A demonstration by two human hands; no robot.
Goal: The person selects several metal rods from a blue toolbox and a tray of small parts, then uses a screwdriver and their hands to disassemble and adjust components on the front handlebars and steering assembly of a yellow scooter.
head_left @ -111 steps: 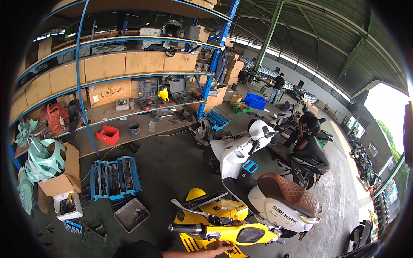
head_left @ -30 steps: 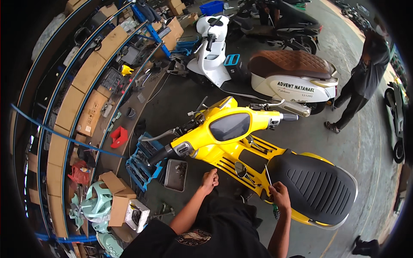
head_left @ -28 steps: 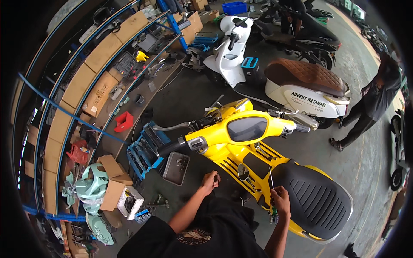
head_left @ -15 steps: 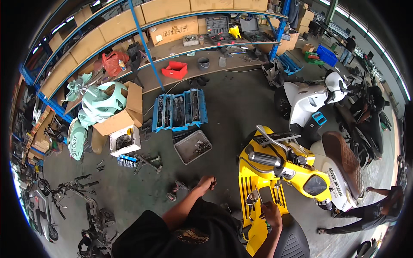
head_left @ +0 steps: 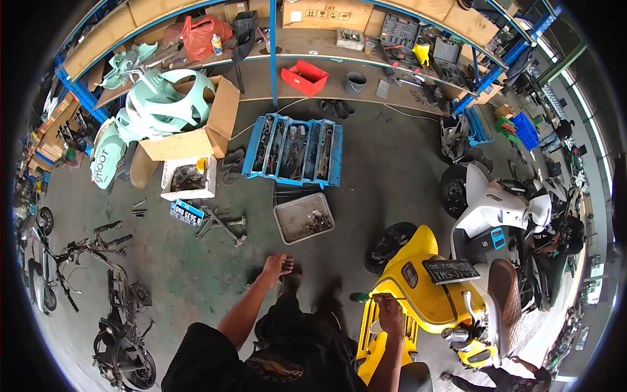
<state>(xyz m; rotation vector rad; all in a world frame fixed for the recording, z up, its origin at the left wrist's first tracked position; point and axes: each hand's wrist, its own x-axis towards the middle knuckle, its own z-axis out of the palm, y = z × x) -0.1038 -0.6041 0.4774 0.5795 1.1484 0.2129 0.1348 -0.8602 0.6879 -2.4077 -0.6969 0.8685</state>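
My right hand (head_left: 391, 317) is closed around a screwdriver (head_left: 359, 297), its green handle pointing left and its thin shaft showing to the right. It is over the yellow footboard of a scooter (head_left: 405, 258), beside the front panel. My left hand (head_left: 279, 264) hangs over the floor in front of me with its fingers curled; whatever it may hold is too small to make out. Beyond it lies a grey metal tray (head_left: 285, 230) with small loose parts. Behind the tray stands an unfolded blue toolbox (head_left: 335, 157) full of hand tools.
A white scooter (head_left: 486, 208) stands at the right. A stripped motorcycle frame (head_left: 117, 294) is at the left. A carton (head_left: 222, 114) with mint-green panels, a white box (head_left: 208, 186) and a metal stand (head_left: 225, 225) lie on the floor. Shelving (head_left: 273, 72) runs along the back.
My view has shifted toward the scooter's front. My right hand has lifted from the footboard area toward the front panel, with the screwdriver now sideways. My left hand has moved left, still closed.
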